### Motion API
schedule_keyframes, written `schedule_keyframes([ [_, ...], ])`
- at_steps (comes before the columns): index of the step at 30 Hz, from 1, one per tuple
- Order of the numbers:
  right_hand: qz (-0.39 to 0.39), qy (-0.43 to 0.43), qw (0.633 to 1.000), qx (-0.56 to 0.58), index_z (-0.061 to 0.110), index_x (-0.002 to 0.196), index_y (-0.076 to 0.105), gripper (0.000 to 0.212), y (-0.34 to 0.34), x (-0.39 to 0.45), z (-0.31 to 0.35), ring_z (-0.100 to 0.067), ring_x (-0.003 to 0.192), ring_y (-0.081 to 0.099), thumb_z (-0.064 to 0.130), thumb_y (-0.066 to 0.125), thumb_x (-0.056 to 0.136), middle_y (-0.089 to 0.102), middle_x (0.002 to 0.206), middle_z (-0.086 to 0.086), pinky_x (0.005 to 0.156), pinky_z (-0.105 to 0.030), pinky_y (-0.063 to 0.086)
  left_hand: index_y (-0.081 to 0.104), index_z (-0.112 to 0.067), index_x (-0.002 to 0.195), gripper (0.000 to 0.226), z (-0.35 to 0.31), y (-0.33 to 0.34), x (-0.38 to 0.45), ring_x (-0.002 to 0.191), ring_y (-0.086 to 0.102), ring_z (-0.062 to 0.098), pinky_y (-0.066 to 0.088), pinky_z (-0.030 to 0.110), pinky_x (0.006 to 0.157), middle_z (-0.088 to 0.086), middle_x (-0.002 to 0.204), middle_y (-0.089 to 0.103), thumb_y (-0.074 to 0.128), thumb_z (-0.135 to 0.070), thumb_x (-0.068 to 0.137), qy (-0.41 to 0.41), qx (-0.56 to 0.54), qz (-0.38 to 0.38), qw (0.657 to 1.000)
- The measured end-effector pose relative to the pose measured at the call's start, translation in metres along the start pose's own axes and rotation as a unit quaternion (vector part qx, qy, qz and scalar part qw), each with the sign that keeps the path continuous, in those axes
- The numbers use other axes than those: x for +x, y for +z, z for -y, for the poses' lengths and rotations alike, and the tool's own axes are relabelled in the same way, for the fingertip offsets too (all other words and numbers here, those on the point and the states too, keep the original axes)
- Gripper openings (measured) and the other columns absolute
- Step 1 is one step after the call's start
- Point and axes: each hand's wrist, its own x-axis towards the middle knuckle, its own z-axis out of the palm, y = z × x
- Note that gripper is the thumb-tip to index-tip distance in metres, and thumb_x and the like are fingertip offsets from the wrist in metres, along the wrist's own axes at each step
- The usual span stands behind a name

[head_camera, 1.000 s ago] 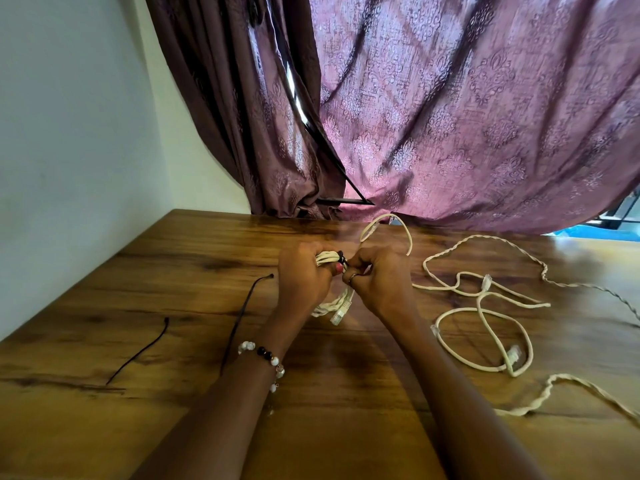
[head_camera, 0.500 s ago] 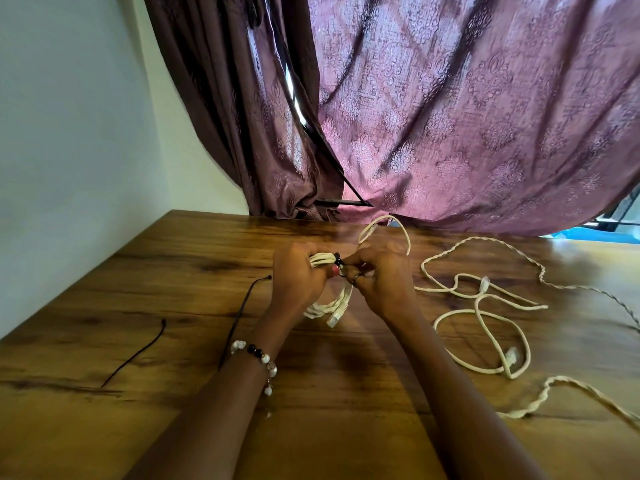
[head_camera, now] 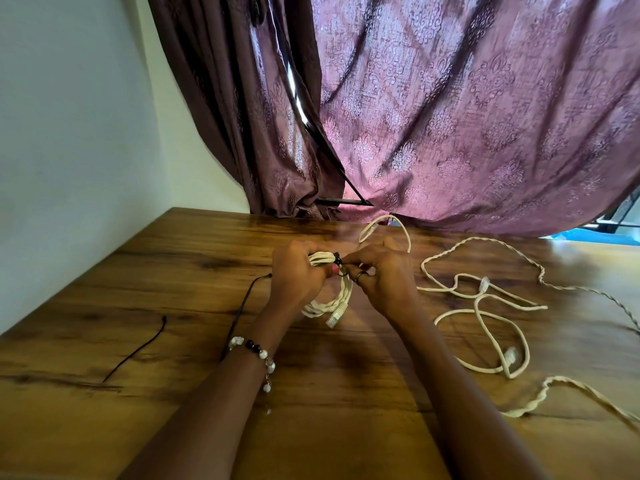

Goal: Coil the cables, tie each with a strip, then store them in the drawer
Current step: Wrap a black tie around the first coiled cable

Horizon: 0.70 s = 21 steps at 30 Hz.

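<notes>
Wooden table (head_camera: 173,289); strip (head_camera: 337,263) mostly hidden.

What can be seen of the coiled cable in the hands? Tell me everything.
The coiled cable is cream-white and partly twisted, gathered into several loops, with a clear plug hanging at its lower end. It is held above the wooden table. The left hand grips the bundle; the right hand pinches a black strip wrapped round its top.

glossy wood table (head_camera: 173,271), patterned cloth curtain (head_camera: 485,116)
</notes>
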Motion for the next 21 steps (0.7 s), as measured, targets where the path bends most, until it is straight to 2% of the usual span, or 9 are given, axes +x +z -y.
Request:
schedule_keyframes([
  [4,-0.024,-0.041,0.999,-0.015,0.006,0.073,0.075,0.009,0.001,0.000,0.001,-0.012,0.070,0.046,0.000,0.073,0.065,0.070,0.065,-0.005,0.060,-0.028,0.040,0.076,-0.013,0.090,0.026,0.000,-0.001,0.000,0.075,0.066,0.007,0.050,0.017,0.068,-0.002,0.084,0.073,0.084,-0.006,0.066,-0.001,-0.005,0.001,1.000],
  [8,-0.047,-0.035,0.998,0.001,0.007,0.074,0.075,0.012,0.006,0.000,0.005,-0.010,0.065,0.051,-0.001,0.075,0.065,0.070,0.066,-0.003,0.060,-0.029,0.044,0.076,-0.010,0.090,0.025,-0.002,-0.003,0.000,0.071,0.063,0.004,0.047,0.008,0.062,-0.007,0.079,0.068,0.083,-0.006,0.067,-0.004,-0.013,0.004,1.000],
  [10,-0.037,-0.031,0.999,-0.015,0.008,0.072,0.073,0.010,0.011,0.000,0.008,-0.018,0.064,0.056,0.001,0.074,0.065,0.067,0.062,-0.003,0.059,-0.028,0.043,0.076,-0.010,0.090,0.025,-0.001,-0.004,0.000,0.070,0.063,0.004,0.047,0.007,0.061,-0.005,0.080,0.069,0.083,-0.006,0.067,-0.005,-0.015,0.001,1.000],
  [12,-0.026,0.015,1.000,-0.008,0.007,0.073,0.071,0.008,0.015,0.002,0.006,-0.029,0.067,0.058,0.001,0.074,0.068,0.063,0.063,-0.002,0.057,-0.033,0.046,0.076,-0.011,0.090,0.025,0.000,-0.004,0.001,0.071,0.064,0.004,0.049,0.010,0.063,-0.003,0.082,0.071,0.083,-0.007,0.066,-0.011,-0.020,-0.005,1.000],
  [15,-0.021,0.077,0.995,0.054,0.010,0.086,0.058,0.025,0.016,0.000,0.000,-0.029,0.072,0.059,-0.004,0.070,0.069,0.060,0.073,-0.005,0.064,-0.041,0.051,0.076,-0.011,0.089,0.024,0.001,-0.002,0.001,0.073,0.066,0.006,0.051,0.013,0.065,-0.002,0.083,0.072,0.084,-0.008,0.067,-0.015,-0.019,-0.010,1.000],
  [18,-0.020,0.082,0.993,0.076,0.018,0.090,0.041,0.039,0.016,-0.001,0.002,-0.028,0.070,0.058,-0.008,0.063,0.071,0.059,0.072,-0.008,0.064,-0.041,0.049,0.076,-0.011,0.090,0.024,0.000,0.000,0.001,0.073,0.064,0.006,0.047,0.008,0.062,-0.001,0.084,0.073,0.084,-0.009,0.067,-0.014,-0.010,-0.012,1.000],
  [21,-0.029,0.067,0.994,0.078,0.017,0.089,0.036,0.041,0.016,-0.001,0.006,-0.026,0.065,0.055,-0.012,0.059,0.072,0.054,0.074,-0.009,0.060,-0.043,0.047,0.076,-0.010,0.091,0.024,0.000,0.001,0.001,0.074,0.065,0.008,0.048,0.009,0.063,0.001,0.086,0.073,0.084,-0.008,0.068,-0.013,-0.003,-0.016,1.000],
])
